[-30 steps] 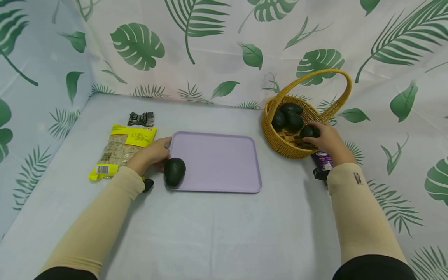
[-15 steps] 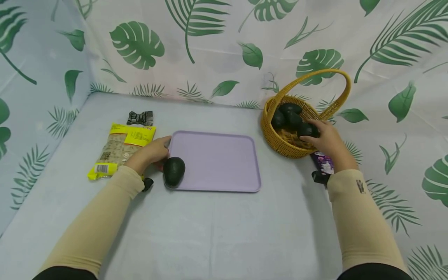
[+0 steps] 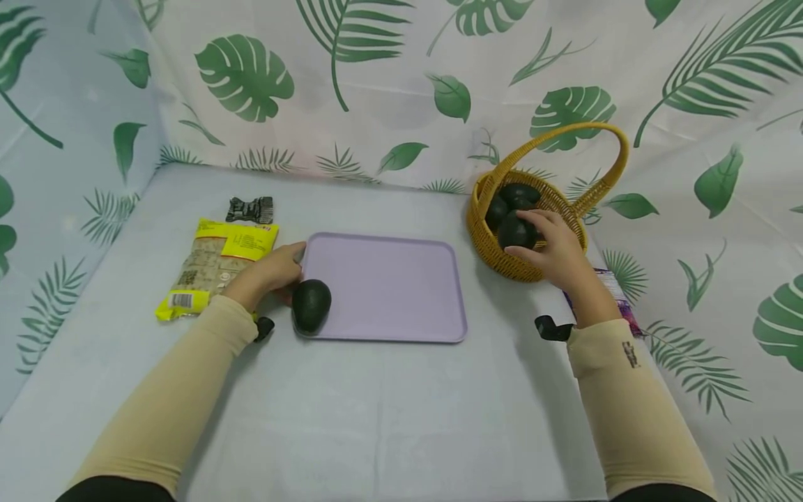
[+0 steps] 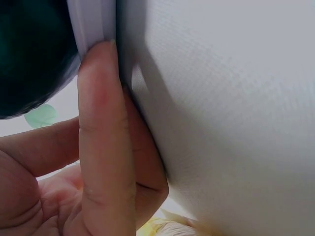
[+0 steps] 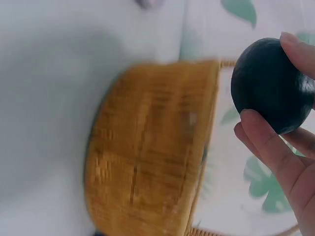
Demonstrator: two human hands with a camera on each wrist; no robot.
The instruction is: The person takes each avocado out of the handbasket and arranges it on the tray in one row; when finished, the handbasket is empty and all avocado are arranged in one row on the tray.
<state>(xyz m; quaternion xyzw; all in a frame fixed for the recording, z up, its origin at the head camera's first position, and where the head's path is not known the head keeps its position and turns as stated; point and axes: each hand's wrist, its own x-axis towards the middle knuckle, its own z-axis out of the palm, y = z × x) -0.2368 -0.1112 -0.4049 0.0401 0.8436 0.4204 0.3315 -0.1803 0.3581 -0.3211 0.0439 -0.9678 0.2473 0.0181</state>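
Observation:
My left hand (image 3: 270, 274) rests against the left edge of a lilac tray (image 3: 401, 293), one straight finger (image 4: 103, 93) touching its outer rim in the left wrist view. On the tray's front left corner sits a dark green avocado (image 3: 311, 307), close to that hand. My right hand (image 3: 555, 251) grips another avocado (image 3: 516, 231) between thumb and fingers, raised over the wicker basket (image 3: 516, 268). The right wrist view has this avocado (image 5: 273, 86) above the basket's rim, apart from it. Several avocados (image 3: 520, 195) lie inside the basket, partly hidden behind the held one.
A yellow packet (image 3: 219, 268) lies left of the tray, with a small black wrapped item (image 3: 249, 210) behind it. A purple packet (image 3: 617, 300) is partly hidden by the right forearm. The basket's tall handle (image 3: 617, 164) arches up. Leaf-patterned cloth (image 3: 376, 84) hangs behind.
My right hand has lifted the avocado from the basket's right side and carried it up and to the left. The left hand and the tray stay in place.

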